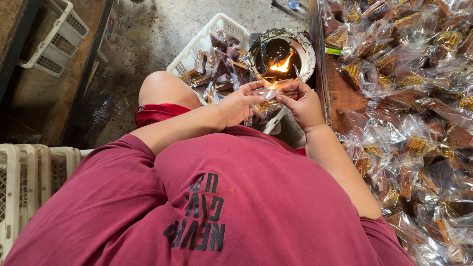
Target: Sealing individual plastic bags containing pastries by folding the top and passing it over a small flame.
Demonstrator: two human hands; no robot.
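My left hand (240,103) and my right hand (304,106) together pinch one small clear plastic packet (272,93) with a brown piece inside. I hold the packet just in front of a round blackened tin (306,49) in which a small orange flame (282,65) burns. My red shirt fills the lower part of the view.
A white plastic basket (201,45) behind my left hand holds several wrapped brown packets. A wooden table (340,93) on the right is heaped with many more clear-wrapped brown pieces (414,98). White crates stand at the upper left (56,34) and lower left (29,172). A plastic bottle (101,116) lies on the concrete floor.
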